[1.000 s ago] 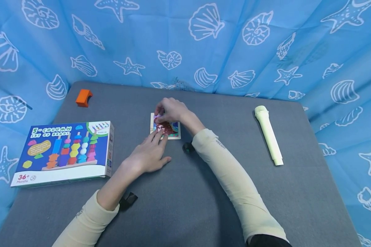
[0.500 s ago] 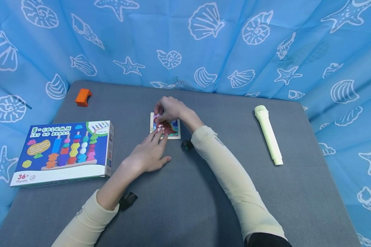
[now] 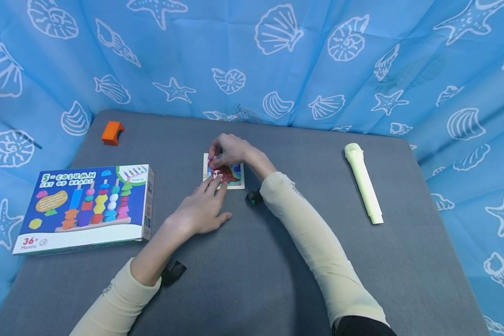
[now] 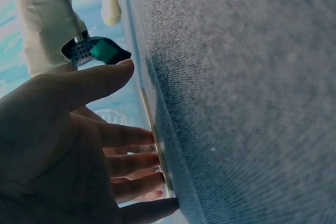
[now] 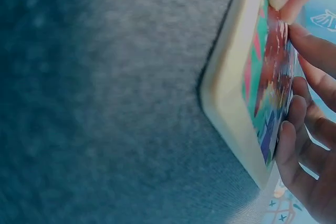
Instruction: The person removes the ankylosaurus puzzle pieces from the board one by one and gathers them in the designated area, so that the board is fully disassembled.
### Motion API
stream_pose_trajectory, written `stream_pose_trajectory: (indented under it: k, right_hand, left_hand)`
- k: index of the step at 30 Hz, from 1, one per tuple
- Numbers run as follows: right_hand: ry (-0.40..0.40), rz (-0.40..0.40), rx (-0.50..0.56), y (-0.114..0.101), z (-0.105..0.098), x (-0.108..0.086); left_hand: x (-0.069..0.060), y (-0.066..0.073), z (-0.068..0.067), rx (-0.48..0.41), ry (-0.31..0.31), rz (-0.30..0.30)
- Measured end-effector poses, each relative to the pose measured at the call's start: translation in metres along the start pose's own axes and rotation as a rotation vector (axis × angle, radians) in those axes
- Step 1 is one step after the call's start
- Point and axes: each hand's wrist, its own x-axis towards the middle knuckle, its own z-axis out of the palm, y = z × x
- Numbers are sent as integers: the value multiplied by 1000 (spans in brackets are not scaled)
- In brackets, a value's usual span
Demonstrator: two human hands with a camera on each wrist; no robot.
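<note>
Head: picture board (image 3: 234,180) under right grip (image 3: 230,149)

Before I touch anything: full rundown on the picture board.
The picture board is thin, roughly square and looks wooden, with a pale rim. Its glossy picture shows a reddish-brown figure amid green, pink, blue and purple. It lies flat on the grey table. The left grip touches its near part; the right grip touches its far-left part, hiding some. Whether it pinches anything is unclear.
</note>
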Motion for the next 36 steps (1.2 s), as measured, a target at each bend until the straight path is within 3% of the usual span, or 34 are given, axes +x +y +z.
stream_pose_trajectory:
  k: [15,25,36]
  right_hand:
    - [55,15,-34,-4,-1,-3]
    - [-14,15,15,2,-3,2]
    - [9,-6,56,4,-1,1]
  left_hand:
    - [1,0,0,1,-10,-11]
    - [1,0,-1,-5,-9,-5]
    - [1,0,-1,-14,-12,-1]
